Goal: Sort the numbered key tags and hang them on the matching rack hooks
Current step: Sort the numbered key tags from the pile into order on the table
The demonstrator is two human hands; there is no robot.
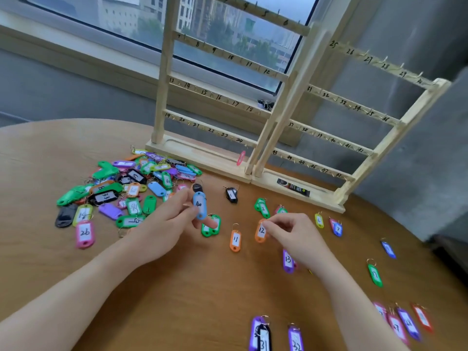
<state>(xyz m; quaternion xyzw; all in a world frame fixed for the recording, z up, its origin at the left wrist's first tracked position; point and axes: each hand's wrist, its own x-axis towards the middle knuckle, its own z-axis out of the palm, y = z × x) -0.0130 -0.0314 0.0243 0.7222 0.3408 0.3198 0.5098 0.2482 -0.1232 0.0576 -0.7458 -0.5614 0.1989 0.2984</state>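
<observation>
Head view | left hand (pixel 167 224) pinches blue tag (pixel 200 205) | right hand (pixel 295 236) pinches orange tag (pixel 260 231)

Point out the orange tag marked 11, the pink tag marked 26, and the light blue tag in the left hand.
orange tag 11 (pixel 235 240): head view, on its white number label.
pink tag 26 (pixel 84 233): head view, on its white label.
light blue tag (pixel 199 205): head view, on its written label, held by the left hand (pixel 162 229).

Single head cam, wide-angle, looks forward and down over the round table (pixel 177 287). Close view: both forearms enter from 6 o'clock. Two wooden racks (pixel 278 117) stand at 12 to 2 o'clock, window (pixel 126 19) behind at 11 to 12. Frame tilted, edges bowed. No second view to overlap.
</observation>
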